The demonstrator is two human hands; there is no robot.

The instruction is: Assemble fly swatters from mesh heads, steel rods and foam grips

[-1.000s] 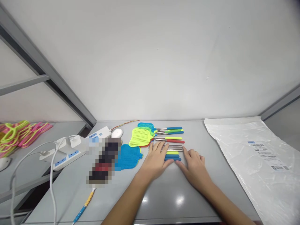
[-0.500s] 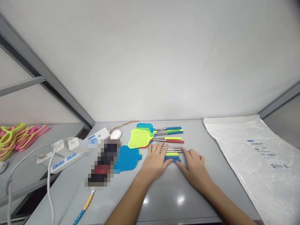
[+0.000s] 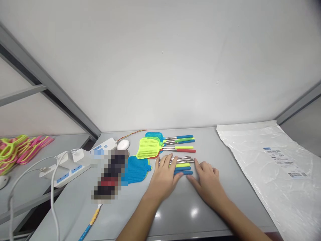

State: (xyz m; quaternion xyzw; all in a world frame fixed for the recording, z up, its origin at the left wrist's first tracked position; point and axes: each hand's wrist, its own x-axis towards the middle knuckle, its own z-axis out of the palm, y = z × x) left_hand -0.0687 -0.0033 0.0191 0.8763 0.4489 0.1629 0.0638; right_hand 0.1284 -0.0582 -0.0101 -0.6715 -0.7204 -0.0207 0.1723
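My left hand [image 3: 162,177] lies with fingers stretched over a row of loose telescopic fly swatter handles, partly hiding them. In this row are bare metal rods [image 3: 184,159], a yellow grip [image 3: 184,165] and blue grips [image 3: 185,172]. At their right ends is my right hand [image 3: 208,182], thumb and index finger apart, the index fingertip at the rods. Behind the hands lie several fly swatters with heads attached, a yellow swatter head [image 3: 149,148] uppermost at the front. Left of my left hand lies a stack of loose swatter heads, a blue head [image 3: 137,170] on top.
A large white plastic mailer [image 3: 250,147] with a label covers the right side. On the left are a power strip [image 3: 104,145] with white cables, a round white device [image 3: 123,144] and a pixelated dark object [image 3: 110,175]. Pink and yellow straps [image 3: 32,147] lie farther left.
The rods and grips under my hands have spread slightly and sit less evenly. My left thumb has shifted a little off the blue grips. The view has tilted slightly.
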